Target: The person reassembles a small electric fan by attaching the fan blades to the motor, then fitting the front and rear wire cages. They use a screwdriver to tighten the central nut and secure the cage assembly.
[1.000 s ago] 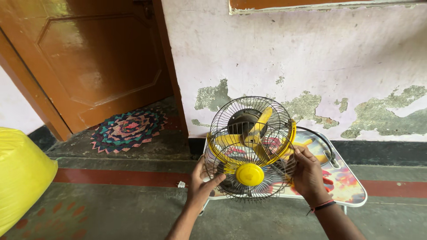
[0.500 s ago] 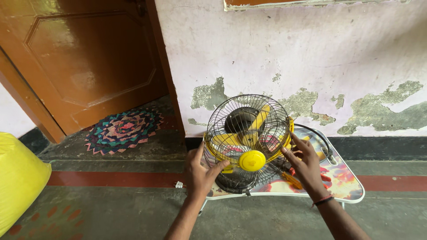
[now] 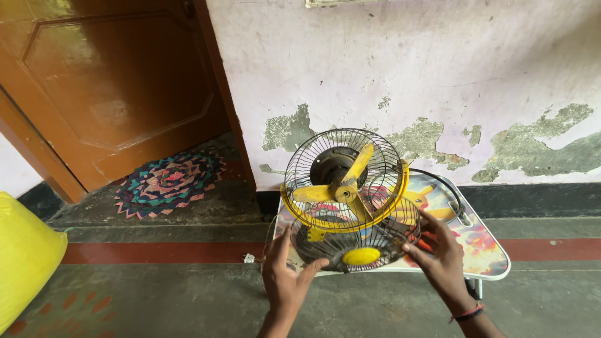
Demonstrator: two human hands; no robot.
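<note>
The wall [image 3: 438, 69] behind the fan is pale, with paint flaked off in grey-green patches. Left of the fan stands a brown wooden door [image 3: 106, 87], and on the floor before that door lies a patterned mat [image 3: 169, 183]. Far left of the fan, at the edge of view, sits a yellow sack [image 3: 25, 263]. Under the fan is a small folding table [image 3: 482, 250] with a colourful cartoon top and white rim.

The fan [image 3: 341, 181] stands on that table with its yellow blades and yellow ring bare to me, the rear wire cage behind them. The front grille [image 3: 360, 241], a round wire guard with a yellow cap at its centre, is tipped down and forward, lying just below the fan's ring.

My left hand [image 3: 285, 275] grips the grille's left edge, thumb hooked over the wires. My right hand [image 3: 441, 256] holds its right edge, fingers spread wide along the rim. A red and black band [image 3: 468, 312] circles my right wrist.
</note>
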